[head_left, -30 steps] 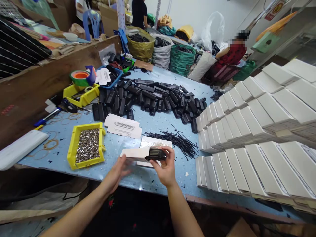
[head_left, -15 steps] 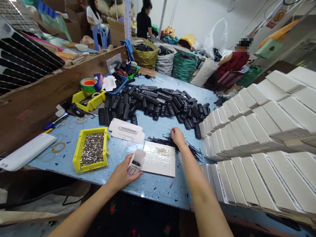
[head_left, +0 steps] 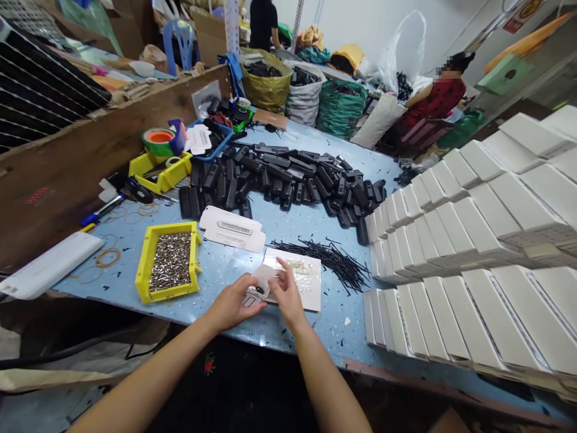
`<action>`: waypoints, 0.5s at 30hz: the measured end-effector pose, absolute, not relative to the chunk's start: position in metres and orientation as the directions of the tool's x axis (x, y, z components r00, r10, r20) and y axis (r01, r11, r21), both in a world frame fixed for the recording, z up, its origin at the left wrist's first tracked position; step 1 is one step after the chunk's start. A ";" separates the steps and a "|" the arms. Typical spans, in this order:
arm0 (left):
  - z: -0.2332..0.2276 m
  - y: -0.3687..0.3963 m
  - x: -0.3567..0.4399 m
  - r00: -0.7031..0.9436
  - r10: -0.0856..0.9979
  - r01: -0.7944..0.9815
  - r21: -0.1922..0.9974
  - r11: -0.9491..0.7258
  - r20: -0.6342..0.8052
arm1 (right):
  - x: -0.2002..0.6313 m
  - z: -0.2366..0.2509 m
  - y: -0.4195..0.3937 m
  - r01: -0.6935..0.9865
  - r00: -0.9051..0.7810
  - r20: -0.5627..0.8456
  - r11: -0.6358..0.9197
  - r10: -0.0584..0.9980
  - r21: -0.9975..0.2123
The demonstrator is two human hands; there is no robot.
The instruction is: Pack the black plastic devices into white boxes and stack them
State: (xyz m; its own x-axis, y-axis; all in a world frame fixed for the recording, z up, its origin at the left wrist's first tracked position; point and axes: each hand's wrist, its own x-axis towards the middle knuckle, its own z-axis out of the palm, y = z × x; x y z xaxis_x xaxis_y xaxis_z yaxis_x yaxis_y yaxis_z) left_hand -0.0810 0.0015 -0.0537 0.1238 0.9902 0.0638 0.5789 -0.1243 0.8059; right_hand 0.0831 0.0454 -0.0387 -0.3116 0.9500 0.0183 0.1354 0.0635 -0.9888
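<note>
My left hand (head_left: 232,305) is closed round a small white cardboard box (head_left: 261,276), holding it tilted with its open end and raised flap towards me. Something dark shows inside the box. At that open end, my right hand (head_left: 288,294) has thumb and finger pinched together; what they hold, if anything, is too small to make out. Beneath both hands lies a flat white board (head_left: 311,291) with shiny clear bits on it. Just beyond it is a heap of thin black sticks (head_left: 342,264). A flattened printed carton (head_left: 232,228) lies behind the box.
A yellow bin (head_left: 169,264) of small metal pieces stands at left. Many black plastic devices (head_left: 279,174) are piled across the back. Stacked white boxes (head_left: 451,240) wall off the right side. A white carton (head_left: 51,264) lies far left. People work beyond the table.
My right hand has come from the black sticks, back and left, to the open end of the box. My left hand still holds the box, now slightly higher and further right.
</note>
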 end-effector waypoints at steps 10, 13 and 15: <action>-0.031 0.014 -0.072 0.050 0.984 0.566 0.817 0.115 -0.173 | 0.076 -0.036 0.044 0.120 -0.423 0.100 0.166 0.900 -0.979; -0.033 0.011 -0.073 0.083 0.980 0.500 0.858 0.116 -0.181 | 0.084 -0.035 0.042 0.204 -0.507 0.287 0.436 0.813 -0.876; -0.034 0.008 -0.069 0.010 0.987 0.482 0.866 0.136 -0.161 | 0.088 -0.037 0.029 0.299 -0.534 0.259 0.467 0.805 -0.832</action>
